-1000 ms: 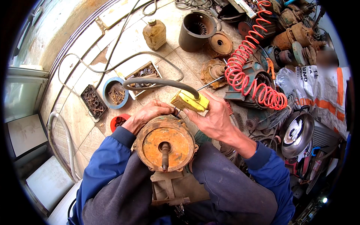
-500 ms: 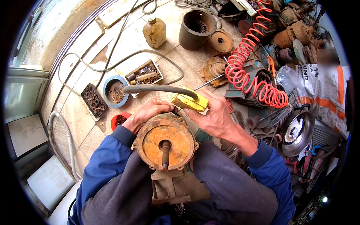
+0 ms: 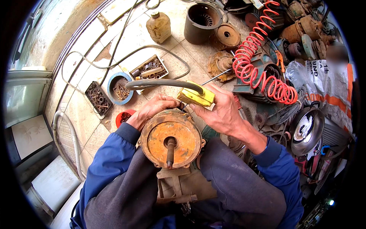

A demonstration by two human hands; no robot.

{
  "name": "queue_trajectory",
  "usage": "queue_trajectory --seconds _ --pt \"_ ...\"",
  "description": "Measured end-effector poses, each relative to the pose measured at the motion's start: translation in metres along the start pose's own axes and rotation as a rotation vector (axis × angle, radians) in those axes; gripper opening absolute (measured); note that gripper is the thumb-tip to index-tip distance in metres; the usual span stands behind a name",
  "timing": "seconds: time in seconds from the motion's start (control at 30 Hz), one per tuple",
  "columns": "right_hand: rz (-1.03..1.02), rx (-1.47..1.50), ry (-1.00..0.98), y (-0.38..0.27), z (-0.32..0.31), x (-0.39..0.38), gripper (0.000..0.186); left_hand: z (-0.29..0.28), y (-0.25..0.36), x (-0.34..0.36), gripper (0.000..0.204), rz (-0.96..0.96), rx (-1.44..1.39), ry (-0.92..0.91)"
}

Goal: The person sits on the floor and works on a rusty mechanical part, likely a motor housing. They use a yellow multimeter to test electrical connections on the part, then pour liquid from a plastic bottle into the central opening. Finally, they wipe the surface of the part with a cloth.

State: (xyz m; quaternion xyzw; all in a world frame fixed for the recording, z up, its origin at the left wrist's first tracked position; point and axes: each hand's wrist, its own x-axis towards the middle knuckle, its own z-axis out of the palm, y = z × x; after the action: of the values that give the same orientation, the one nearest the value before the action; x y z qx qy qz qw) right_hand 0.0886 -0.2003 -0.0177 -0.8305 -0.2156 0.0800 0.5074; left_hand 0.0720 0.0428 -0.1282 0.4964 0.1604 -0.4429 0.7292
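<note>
Between my knees stands a rusty orange motor (image 3: 156, 143), its round end face and shaft (image 3: 170, 154) toward me. My right hand (image 3: 225, 112) is closed around a yellow block (image 3: 198, 96), from which a thick black cable (image 3: 164, 82) arches to the left. The block is just above the motor's far edge; what lies under it is partly hidden. At that same edge, my left hand (image 3: 154, 110) has its thumb and fingers pinched together beside a dark thin piece, perhaps a wire. Just what those fingertips hold is too small to make out.
Left of the motor are a red bowl (image 3: 121, 115), a blue ring-shaped container (image 3: 113, 100) of bolts and black (image 3: 102, 112) and white (image 3: 164, 65) trays of hardware. A red coiled hose (image 3: 244, 57) hangs at right, near a metal pan (image 3: 317, 131). A grimy jug (image 3: 157, 32) stands farther back.
The whole view has shifted slightly, so things appear a little to the right. Both hands keep nearly the same hold and place at the motor's far edge.
</note>
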Motion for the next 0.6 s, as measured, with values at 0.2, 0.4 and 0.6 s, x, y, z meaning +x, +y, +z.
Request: queue_trajectory --seconds 0.2,0.4,0.6 --pt "-0.012 -0.015 -0.008 -0.0005 -0.0005 0.0014 0.027 -0.0027 -0.0013 0.0005 0.017 -0.003 0.007 0.007" --pt "-0.005 -0.006 -0.012 -0.0007 0.0008 0.0013 0.026 -0.0015 0.0022 -0.0028 0.016 -0.015 0.026 0.014" --pt "-0.004 -0.025 -0.006 0.0021 -0.0009 -0.0004 0.028 -0.0009 0.0005 0.0022 0.017 -0.004 0.021 -0.012"
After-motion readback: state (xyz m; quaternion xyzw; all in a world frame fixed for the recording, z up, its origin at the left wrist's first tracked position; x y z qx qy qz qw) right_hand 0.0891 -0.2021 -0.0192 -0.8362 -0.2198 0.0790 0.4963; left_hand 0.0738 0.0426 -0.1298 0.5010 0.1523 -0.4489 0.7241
